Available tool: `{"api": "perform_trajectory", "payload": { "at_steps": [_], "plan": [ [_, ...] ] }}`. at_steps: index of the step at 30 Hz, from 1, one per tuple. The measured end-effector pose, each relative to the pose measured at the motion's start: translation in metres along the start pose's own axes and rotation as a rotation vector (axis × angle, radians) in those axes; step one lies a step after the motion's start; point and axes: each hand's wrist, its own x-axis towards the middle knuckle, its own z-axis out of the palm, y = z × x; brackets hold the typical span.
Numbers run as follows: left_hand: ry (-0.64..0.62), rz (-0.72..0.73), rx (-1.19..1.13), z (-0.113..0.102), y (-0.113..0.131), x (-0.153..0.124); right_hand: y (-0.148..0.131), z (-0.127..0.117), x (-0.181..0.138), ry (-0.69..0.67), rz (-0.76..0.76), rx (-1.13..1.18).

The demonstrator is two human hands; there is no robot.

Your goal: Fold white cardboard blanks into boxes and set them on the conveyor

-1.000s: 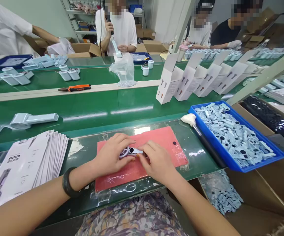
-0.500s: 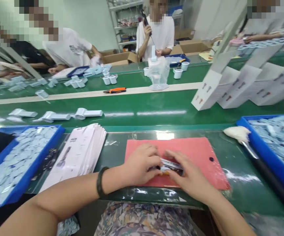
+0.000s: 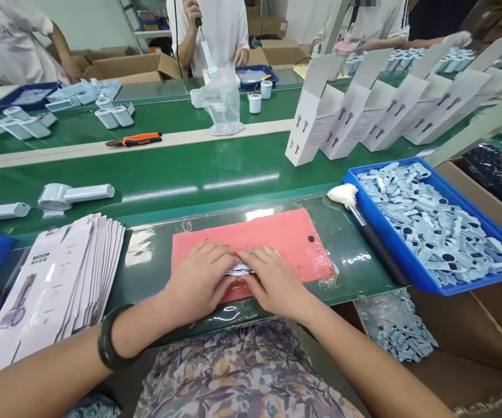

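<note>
Now closing the bare left hand (image 3: pixel 198 284) and right hand (image 3: pixel 274 284) together, fingers pressing down on a small white printed piece (image 3: pixel 239 268), mostly hidden beneath them, lying on the flat salmon-pink rubber mat (image 3: pixel 277 232) on the green worktop (image 3: pixel 364 255).

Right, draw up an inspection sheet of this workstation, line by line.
surface: green conveyor bench, with a pink mat in front of the person.
job's things: a small white-and-dark piece on the mat, mostly hidden by the fingers.
clutter: stack of printed white cards to the left; blue tray of pale blue parts to the right, with a white-tipped brush beside it.
hands: left hand and right hand both rest on the piece.
cables: thin black cord at a co-worker's handheld tool.
surroundings: co-workers across the belts, upright white boxes, cardboard cartons.
</note>
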Motion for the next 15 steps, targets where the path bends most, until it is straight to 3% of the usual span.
{"api": "perform_trajectory", "payload": {
  "at_steps": [3,10,15],
  "plan": [
    [0.019,-0.036,-0.062,-0.0035,0.0005,-0.0009,0.0014,-0.0039,0.0,0.009,-0.02,0.064],
    [0.002,-0.151,-0.12,-0.0034,0.0062,0.0045,-0.0009,-0.0036,0.0052,0.006,0.09,0.19],
    [-0.064,-0.095,-0.104,-0.0063,0.0001,0.0074,0.0008,-0.0039,0.0054,0.005,0.086,0.17]
  ]
}}
